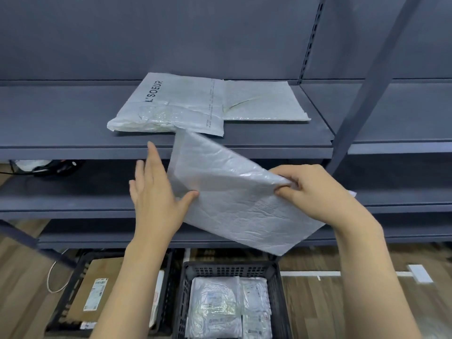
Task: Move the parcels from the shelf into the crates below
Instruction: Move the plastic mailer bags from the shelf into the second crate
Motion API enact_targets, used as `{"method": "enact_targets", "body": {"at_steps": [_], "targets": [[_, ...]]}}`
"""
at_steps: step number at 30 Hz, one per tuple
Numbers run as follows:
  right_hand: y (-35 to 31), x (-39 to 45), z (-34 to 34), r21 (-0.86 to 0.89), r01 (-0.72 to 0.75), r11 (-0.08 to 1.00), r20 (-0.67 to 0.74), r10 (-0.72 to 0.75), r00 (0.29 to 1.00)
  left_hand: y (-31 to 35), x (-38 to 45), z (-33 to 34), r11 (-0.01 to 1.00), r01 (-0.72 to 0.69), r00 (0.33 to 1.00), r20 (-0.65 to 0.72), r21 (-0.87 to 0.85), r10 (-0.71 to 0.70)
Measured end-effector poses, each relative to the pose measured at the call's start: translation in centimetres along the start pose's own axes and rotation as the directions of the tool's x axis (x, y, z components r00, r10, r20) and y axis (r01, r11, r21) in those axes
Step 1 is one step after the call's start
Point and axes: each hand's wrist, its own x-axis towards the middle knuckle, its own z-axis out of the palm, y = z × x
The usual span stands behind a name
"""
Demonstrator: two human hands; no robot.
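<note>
Both bare forearms reach forward and up. Left hand [156, 189] flat, fingers straight, thumb out to the right. Right hand [310, 189] curled, thumb and fingertips closed in a pinch grip.

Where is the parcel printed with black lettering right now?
In the head view, the lettered parcel lies centre-left on the upper shelf, overlapping a flat white mailer on its right.

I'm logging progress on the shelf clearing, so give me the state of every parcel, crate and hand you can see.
Held mailer: off the shelf, tilted, in the air above the crates.
Right hand: pinches the mailer's right edge.
Left hand: fingers straight, thumb on the mailer's left edge.
Printed parcel: lying flat on the shelf.
Flat mailer: flat on the shelf, partly under the printed parcel.
Right crate: holds white parcels.
Left crate: holds a brown parcel.
</note>
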Motion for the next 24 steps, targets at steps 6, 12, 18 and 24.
{"method": "enact_targets", "body": {"at_steps": [6, 12, 18, 24], "targets": [[-0.2, 0.1, 1.1, -0.108, 0.058, 0.992, -0.053, -0.064, 0.997, 1.3, -0.2, -1.6, 0.996, -0.053, 0.997, 0.052, -0.078, 0.057], [-0.1, -0.2, 1.2, -0.221, 0.156, 0.963, -0.179, -0.197, 0.964, 2.0, 0.8, -3.5, 0.993, -0.116, 0.932, 0.346, -0.007, 0.111], [-0.8, -0.4, 0.4, -0.308, 0.184, 0.933, -0.479, -0.319, 0.818, 2.2, 1.4, -3.9, 0.925, -0.378, 0.923, 0.071, -0.025, 0.379], [-0.3, -0.7, 0.7, -0.242, 0.133, 0.961, -0.517, -0.243, 0.821, 3.4, 1.3, -5.0, 0.876, -0.481, 0.867, -0.132, 0.027, 0.48]]}}
